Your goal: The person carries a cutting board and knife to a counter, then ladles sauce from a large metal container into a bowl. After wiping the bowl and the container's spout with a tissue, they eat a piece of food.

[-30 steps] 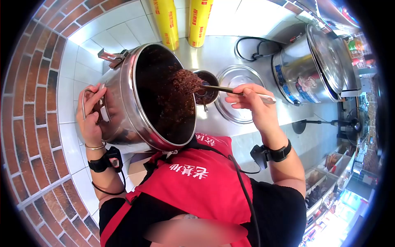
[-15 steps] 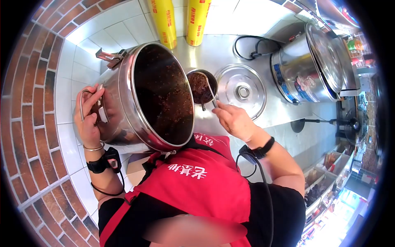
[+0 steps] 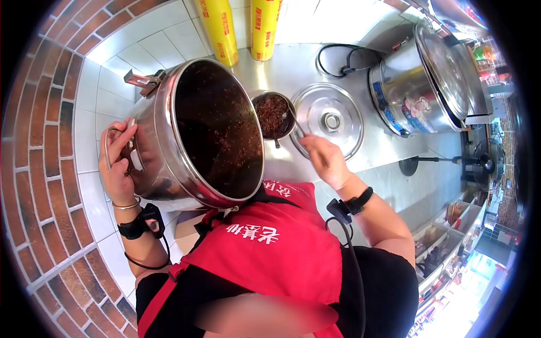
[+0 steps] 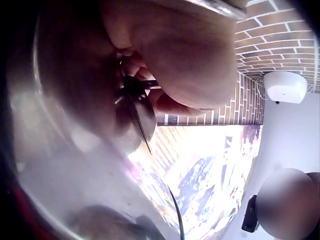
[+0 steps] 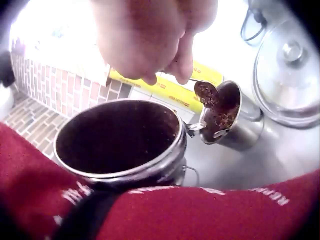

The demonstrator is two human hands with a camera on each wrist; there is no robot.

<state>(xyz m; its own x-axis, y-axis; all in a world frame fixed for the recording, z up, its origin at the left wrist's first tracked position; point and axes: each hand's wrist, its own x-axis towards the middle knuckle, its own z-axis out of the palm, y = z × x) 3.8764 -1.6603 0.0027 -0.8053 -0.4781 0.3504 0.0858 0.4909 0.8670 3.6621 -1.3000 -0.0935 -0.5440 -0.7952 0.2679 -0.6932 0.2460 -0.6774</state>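
Observation:
A large steel pot (image 3: 153, 152) leans on its side toward the person, its mouth facing the counter and its inner wall coated in a dark, oily, reddish-brown paste. My left hand (image 3: 119, 172) grips the loop handle (image 3: 108, 145) on the pot's side; in the left wrist view the palm hides most of that grip. Beyond the pot's rim stands a small steel cup (image 5: 250, 125) with coarse dark-red paste in it. My right hand (image 3: 328, 162) holds a metal spoon (image 5: 206, 94) by its handle, the paste-smeared bowl inside the cup's mouth.
A round steel lid (image 3: 318, 98) lies on the steel counter (image 3: 313, 67) right of the cup. Two long yellow boxes (image 3: 218, 31) stand against the tiled wall. A second lidded pot (image 3: 403, 93) and a black cable (image 3: 320, 59) are farther right. Brick wall (image 3: 48, 152) borders the left.
The right hand has brought the heaped spoon from the pot's mouth over to the small cup, and the heap is now in the cup. The left hand keeps its hold on the pot handle.

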